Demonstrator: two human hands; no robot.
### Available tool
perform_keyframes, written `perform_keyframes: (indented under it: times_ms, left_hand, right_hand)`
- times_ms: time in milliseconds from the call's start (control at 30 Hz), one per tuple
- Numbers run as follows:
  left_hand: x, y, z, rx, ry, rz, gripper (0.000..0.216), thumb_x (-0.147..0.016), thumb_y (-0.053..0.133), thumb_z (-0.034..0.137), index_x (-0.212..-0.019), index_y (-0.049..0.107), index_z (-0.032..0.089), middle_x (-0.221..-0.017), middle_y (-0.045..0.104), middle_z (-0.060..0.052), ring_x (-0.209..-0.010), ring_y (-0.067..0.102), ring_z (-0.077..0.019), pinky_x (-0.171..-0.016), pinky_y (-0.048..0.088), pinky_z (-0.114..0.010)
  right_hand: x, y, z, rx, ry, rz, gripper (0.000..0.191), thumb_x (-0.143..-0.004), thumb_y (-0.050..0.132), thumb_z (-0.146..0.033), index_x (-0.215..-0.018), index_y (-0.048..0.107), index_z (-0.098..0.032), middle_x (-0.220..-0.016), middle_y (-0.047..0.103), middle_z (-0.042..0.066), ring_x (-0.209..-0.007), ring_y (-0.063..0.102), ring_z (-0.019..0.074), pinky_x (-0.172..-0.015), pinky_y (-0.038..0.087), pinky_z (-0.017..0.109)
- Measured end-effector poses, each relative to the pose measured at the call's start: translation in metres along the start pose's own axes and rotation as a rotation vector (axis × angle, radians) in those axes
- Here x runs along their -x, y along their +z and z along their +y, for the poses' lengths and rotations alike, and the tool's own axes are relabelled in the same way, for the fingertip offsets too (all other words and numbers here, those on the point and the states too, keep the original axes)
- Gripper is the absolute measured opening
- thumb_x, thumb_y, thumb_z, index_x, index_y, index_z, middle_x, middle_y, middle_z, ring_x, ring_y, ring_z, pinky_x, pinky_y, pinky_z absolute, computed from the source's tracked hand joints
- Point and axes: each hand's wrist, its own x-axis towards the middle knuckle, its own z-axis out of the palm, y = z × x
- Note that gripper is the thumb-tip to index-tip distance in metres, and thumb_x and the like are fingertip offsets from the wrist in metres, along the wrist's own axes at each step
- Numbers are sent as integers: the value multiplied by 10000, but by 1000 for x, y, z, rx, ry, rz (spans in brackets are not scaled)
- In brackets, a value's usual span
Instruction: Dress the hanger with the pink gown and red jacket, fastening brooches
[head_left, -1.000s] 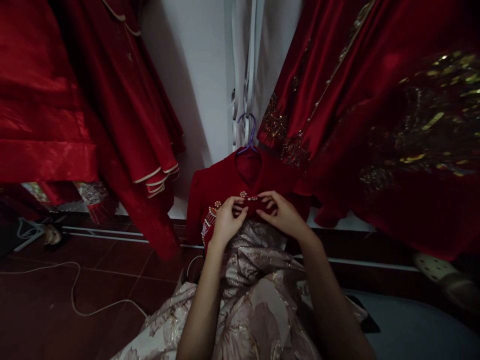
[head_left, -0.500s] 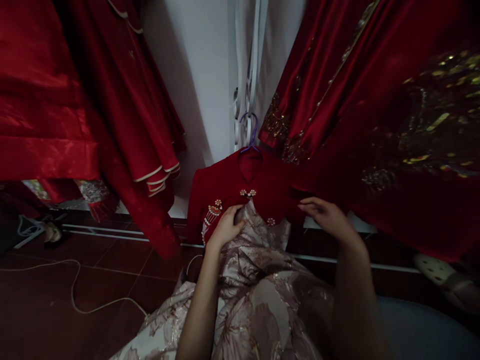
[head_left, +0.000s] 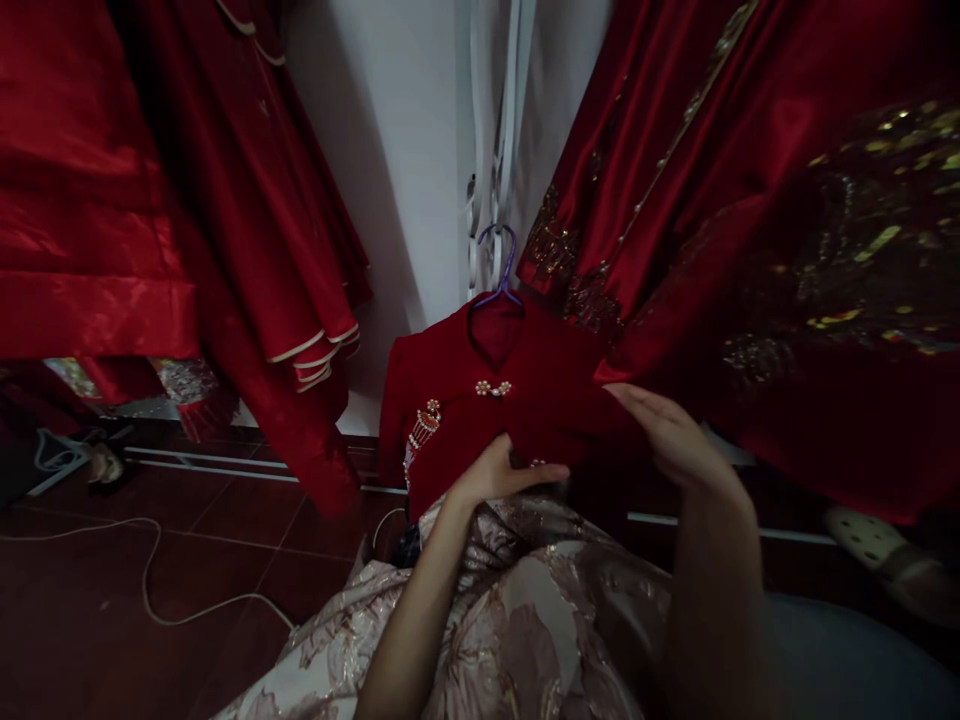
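A small red jacket with pearl clasps hangs on a purple hanger against the white wall. My left hand lies on its lower front hem with fingers stretched flat, just above a pale gold brocade skirt that spreads toward me. My right hand reaches to the jacket's right side, fingers extended and apart, touching the red cloth there. A beaded tassel ornament hangs on the jacket's left chest.
Long red satin gowns hang at the left, and a red gown with gold embroidery hangs at the right. A white cable trails over the dark red tiled floor. A pale slipper lies at the right.
Both hands left the pearl clasp at the jacket's centre. The left hand dropped to the hem, pulling the flap down over the brocade; the right hand moved out to the jacket's right side.
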Motion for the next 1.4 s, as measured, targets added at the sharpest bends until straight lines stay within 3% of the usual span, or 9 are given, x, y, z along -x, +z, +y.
perform_keyframes:
  times_ms: [333, 500, 567, 700, 767, 1000, 1167, 1267, 1400]
  left_hand:
    - [4, -19, -19, -78, -198, 60, 172, -788, 529, 316, -735, 555, 154, -573, 584, -2, -496, 552, -124, -456, 395, -214]
    - [23, -42, 22, 111, -205, -235, 312, -738, 609, 410, -599, 538, 140, -506, 553, 0, -462, 496, -87, -473, 387, -202]
    - [20, -40, 26, 241, -171, -86, 338, -727, 618, 439, -602, 538, 136, -520, 552, -3, -479, 505, -81, -500, 407, -200]
    - [1, -33, -1, 530, -111, 549, 285, -777, 555, 438, -865, 571, 167, -844, 653, -44, -752, 624, -120, -665, 494, -232]
    - [-3, -34, -16, 538, -137, 648, 292, -830, 483, 410, -1013, 564, 197, -1047, 639, -61, -941, 616, -141, -779, 505, -275]
    - [17, -27, -32, 87, -102, 80, 524, -665, 689, 388, -1133, 572, 181, -1100, 645, -70, -1058, 577, -197, -977, 437, -388]
    - [12, -8, -37, -30, -151, 105, 370, -702, 647, 416, -1004, 630, 203, -1034, 670, -65, -1056, 577, -210, -986, 426, -396]
    - [8, -9, -31, 262, -325, 27, 432, -754, 561, 503, -1010, 599, 158, -777, 698, -72, -773, 667, -213, -701, 546, -362]
    - [6, -19, -28, 625, -487, 83, 503, -749, 533, 550, -942, 556, 86, -439, 574, -18, -373, 560, -154, -344, 389, -209]
  right_hand:
    - [-9, 5, 24, 408, -138, -114, 412, -802, 479, -557, -939, 637, -203, -1009, 669, 73, -948, 616, 214, -935, 451, 398]
    - [-19, 27, 40, 471, -167, -163, 441, -819, 470, -534, -1137, 585, -251, -1229, 577, 50, -1160, 514, 224, -1049, 340, 415]
    - [-23, 37, 45, 463, -179, -158, 479, -836, 439, -538, -1226, 525, -273, -1301, 519, 36, -1217, 462, 220, -1073, 300, 428]
    - [-36, 48, 68, 515, -183, -15, 583, -835, 403, -575, -1328, 421, -266, -1421, 361, 49, -1343, 250, 230, -1104, 207, 463]
    - [-42, 51, 82, 558, -203, 24, 621, -836, 400, -574, -1366, 368, -251, -1461, 274, 65, -1366, 160, 238, -1104, 183, 480]
    - [-49, 54, 99, 603, -239, 15, 634, -848, 399, -549, -1402, 295, -259, -1487, 187, 75, -1374, 97, 251, -1092, 166, 512]
    - [-49, 54, 96, 556, -212, 7, 652, -839, 395, -572, -1404, 291, -264, -1494, 165, 57, -1373, 103, 226, -1110, 153, 469]
    - [-51, 53, 96, 488, -186, 1, 610, -847, 363, -582, -1385, 327, -296, -1483, 208, 29, -1370, 124, 210, -1113, 141, 467]
    - [-54, 51, 96, 437, -151, 9, 573, -865, 308, -585, -1360, 376, -305, -1471, 251, 16, -1364, 156, 193, -1120, 133, 443]
